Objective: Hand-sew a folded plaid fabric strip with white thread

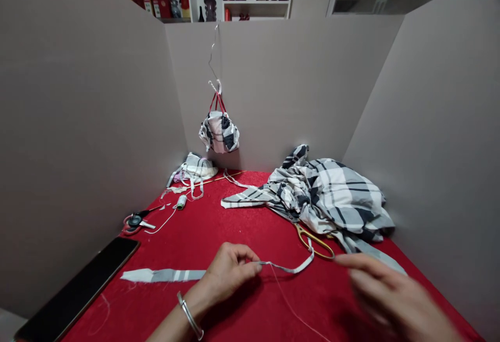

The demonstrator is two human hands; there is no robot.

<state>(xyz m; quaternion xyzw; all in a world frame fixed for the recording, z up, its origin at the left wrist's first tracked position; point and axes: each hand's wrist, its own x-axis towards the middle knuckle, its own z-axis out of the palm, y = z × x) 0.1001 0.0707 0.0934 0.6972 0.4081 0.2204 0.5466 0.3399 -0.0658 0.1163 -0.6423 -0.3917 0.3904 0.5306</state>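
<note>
My left hand (pixel 233 269) wears a silver bangle and pinches a narrow folded fabric strip (pixel 299 269) between thumb and index finger. The strip's free end curls up to the right, by the gold scissors (pixel 318 243). A wider flat grey-and-white strip (pixel 167 275) runs out to the left, partly behind my left wrist. From the pinched strip a thin pale thread (pixel 292 308) trails down to the bottom edge. My right hand (pixel 394 292) is smeared by motion, its index finger stretched toward the scissors' handle. Whether it holds anything is unclear.
A heap of checked cloth (pixel 344 196) covers the scissors' blades. At left lie a black phone (pixel 82 290), small snips (pixel 135 221), a thread spool (pixel 181 202) and a small cloth bundle (pixel 197 166). A checked pouch (pixel 219 133) hangs on the partition (pixel 289 87).
</note>
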